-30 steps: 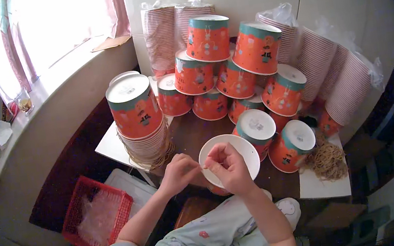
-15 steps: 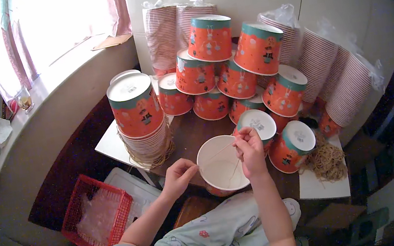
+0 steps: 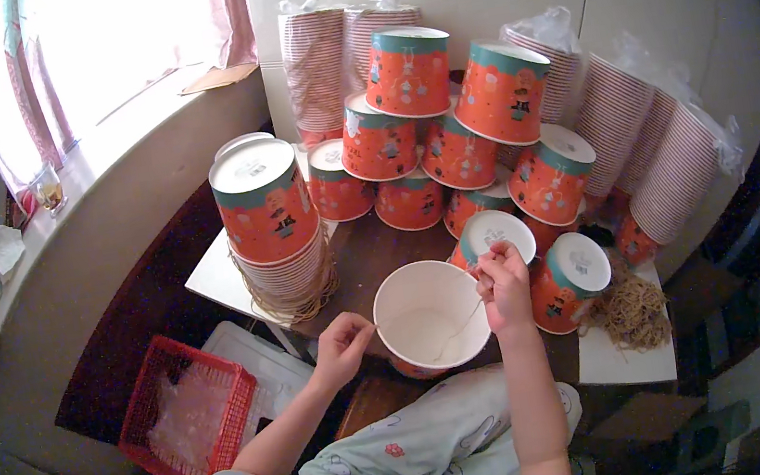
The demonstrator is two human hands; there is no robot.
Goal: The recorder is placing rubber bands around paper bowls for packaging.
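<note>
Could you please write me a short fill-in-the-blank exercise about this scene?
1. The open white-lined orange paper bucket sits between the left hand and the ____ hand.
2. The plastic basket on the floor is ____.
3. The loose rubber bands lie on the person's ____ side.
Missing words: right; red; right

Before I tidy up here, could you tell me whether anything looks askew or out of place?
Mostly the piled orange paper tubs against the wall: they lean at different angles rather than stacking straight. A loose heap of rubber bands lies by the right hand. Nothing looks spilled or damaged.
</note>
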